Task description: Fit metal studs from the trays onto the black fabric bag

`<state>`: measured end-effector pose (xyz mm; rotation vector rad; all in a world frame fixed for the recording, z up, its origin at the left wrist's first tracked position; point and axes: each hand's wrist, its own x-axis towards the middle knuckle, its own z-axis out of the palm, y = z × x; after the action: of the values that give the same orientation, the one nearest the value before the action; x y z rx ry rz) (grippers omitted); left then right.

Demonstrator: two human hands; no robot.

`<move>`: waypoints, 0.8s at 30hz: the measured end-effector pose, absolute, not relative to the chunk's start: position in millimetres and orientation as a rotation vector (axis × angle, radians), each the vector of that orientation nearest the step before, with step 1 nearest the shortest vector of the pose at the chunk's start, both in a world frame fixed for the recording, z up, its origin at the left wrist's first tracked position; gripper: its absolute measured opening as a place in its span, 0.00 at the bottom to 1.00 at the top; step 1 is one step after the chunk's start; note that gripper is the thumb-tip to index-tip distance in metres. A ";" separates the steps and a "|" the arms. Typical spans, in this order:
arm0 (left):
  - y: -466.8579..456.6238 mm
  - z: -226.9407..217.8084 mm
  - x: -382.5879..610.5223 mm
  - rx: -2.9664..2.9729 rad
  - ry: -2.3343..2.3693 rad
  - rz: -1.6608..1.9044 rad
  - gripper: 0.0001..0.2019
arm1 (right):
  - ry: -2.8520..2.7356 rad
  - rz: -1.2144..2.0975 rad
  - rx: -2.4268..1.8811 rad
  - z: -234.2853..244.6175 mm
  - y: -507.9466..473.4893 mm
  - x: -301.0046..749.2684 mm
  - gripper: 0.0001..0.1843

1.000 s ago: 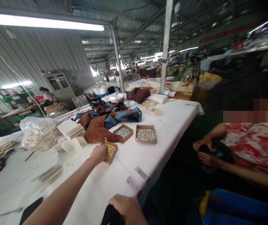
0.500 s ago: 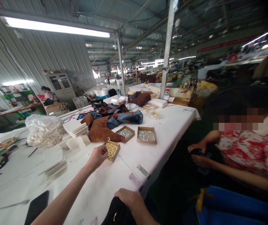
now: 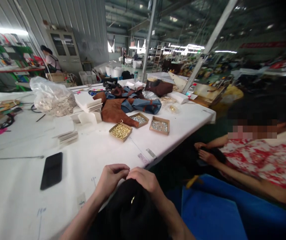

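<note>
My left hand [image 3: 111, 179] is closed in a pinch, its fingertips meeting those of my right hand; anything between them is too small or hidden to see. My right hand [image 3: 144, 178] grips the top edge of a black cloth piece [image 3: 123, 213] in front of my body. A gold-coloured ring [image 3: 132, 200] shows on the cloth, below the fingers. Beyond my hands, on the table, lies a small cardboard box [image 3: 115, 137] full of gold-coloured metal pieces [image 3: 121, 130]. Two more cardboard boxes with silver-coloured pieces stand behind it and to its right.
A phone [image 3: 51, 171] lies on the white table [image 3: 83, 173] at left. Paper stacks [image 3: 68, 137], a plastic bag [image 3: 50, 100] of flat pieces and brown suede [image 3: 116, 111] are farther back. At right sits a co-worker [image 3: 260, 153], behind a blue container [image 3: 208, 206].
My left hand has left the box of gold-coloured pieces and come back to my right hand at the black cloth. The view has tilted down.
</note>
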<state>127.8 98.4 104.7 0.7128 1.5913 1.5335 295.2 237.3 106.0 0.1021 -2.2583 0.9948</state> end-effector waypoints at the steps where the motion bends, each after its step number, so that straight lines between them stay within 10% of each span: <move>1: 93.3 104.5 133.0 0.706 1.564 1.542 0.11 | -2.252 1.031 0.110 112.1 235.7 296.0 0.08; 24: 34.3 156.2 158.2 0.848 1.720 1.658 0.07 | -2.192 1.147 -0.106 137.4 199.9 315.5 0.14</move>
<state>158.2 34.3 156.2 0.8478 1.7196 1.6585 315.5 199.9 137.4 -0.1060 -2.1919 1.1468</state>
